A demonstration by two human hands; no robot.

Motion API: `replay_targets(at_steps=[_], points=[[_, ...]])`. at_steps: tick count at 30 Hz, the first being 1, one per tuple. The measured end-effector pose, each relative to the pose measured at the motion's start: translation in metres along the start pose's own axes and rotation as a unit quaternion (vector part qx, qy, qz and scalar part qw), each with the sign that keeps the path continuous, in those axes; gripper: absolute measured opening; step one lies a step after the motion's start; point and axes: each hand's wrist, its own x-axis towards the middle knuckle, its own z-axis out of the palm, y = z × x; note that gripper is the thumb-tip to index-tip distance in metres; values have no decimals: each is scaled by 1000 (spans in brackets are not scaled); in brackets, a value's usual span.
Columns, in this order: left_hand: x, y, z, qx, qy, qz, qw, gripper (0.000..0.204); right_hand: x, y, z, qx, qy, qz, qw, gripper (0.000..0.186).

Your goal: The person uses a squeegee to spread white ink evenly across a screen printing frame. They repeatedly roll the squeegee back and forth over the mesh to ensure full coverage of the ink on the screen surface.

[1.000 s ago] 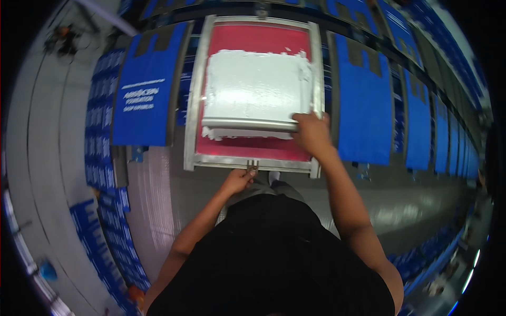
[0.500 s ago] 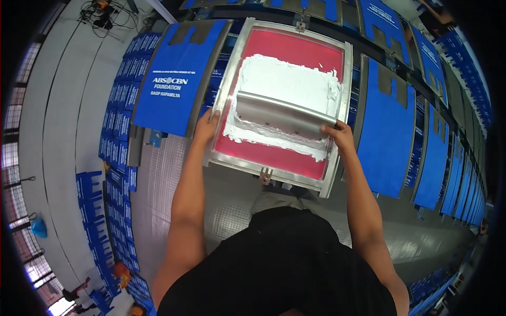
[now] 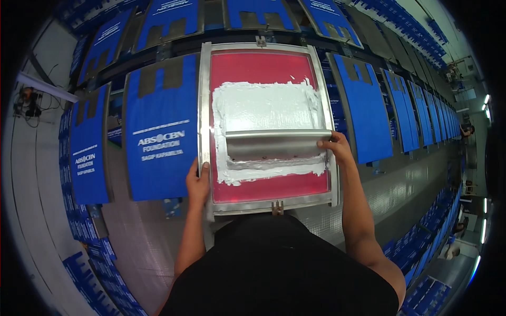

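A metal-framed screen [image 3: 205, 121] with red mesh [image 3: 263, 66] lies before me, coated across its middle with thick white paste [image 3: 269, 105]. A wide metal squeegee [image 3: 271, 143] rests crosswise on the paste's lower part, its flat face showing. My right hand [image 3: 335, 147] is closed on the squeegee's right end, thumb on the face. My left hand [image 3: 198, 181] grips the left rail of the screen, thumb lying along it. A metal clamp [image 3: 277, 207] sits at the near edge of the screen.
Blue printed fabric pieces on grey boards flank the screen [image 3: 154, 116] [image 3: 358, 110], with more rows beyond. Stacks of blue pieces [image 3: 79, 221] line the lower left. Cables hang from a fixture [image 3: 29, 102] at far left. Another person [image 3: 465, 131] stands far right.
Since a second ago my left hand has left the near-edge clamp for the left rail. The squeegee has turned to show more of its face. My view has shifted.
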Motion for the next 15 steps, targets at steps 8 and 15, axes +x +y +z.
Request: replay_targets(at_steps=[8, 15], points=[[-17, 21, -22, -2, 24, -35, 999, 48, 11, -9, 12, 33, -46, 5, 998, 38], [-5, -16, -10, 91, 48, -34, 994, 51, 34, 37, 5, -38, -50, -7, 998, 42]])
